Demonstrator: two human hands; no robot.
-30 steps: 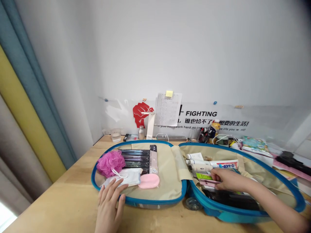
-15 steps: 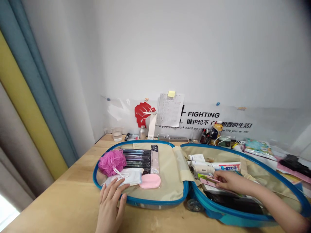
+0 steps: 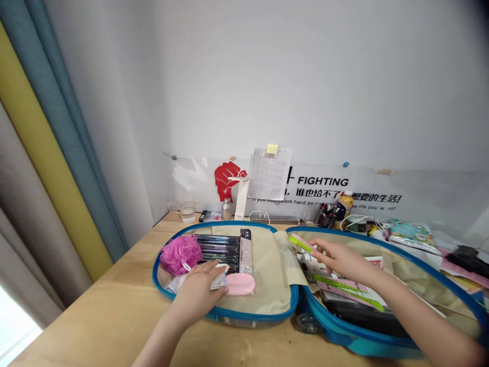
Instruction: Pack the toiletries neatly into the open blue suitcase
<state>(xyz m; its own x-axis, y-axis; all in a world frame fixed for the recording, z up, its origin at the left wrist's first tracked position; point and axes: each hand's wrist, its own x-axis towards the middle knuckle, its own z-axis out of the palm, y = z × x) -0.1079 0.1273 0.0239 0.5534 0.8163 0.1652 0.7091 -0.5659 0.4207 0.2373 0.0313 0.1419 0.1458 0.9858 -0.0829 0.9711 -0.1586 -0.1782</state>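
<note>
So, open blue suitcase (image 3: 252,315), right hand (image 3: 342,260) w/ prob. toothbrush (image 3: 301,243).

The right hand (image 3: 342,260) hides most of the white tubes (image 3: 310,262) beneath it.

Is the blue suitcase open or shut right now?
Open: the blue suitcase lies spread flat on the wooden desk, both halves showing their beige linings and contents, with the left hand reaching into one half.

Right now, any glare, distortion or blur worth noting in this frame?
Head view: lower-left bright patch is blown out, the yellow-and-blue fabric curtain bows with wide-angle distortion, the top right corner darkens, and the right hand gripping a slim lime-green item looks sharp.
</note>
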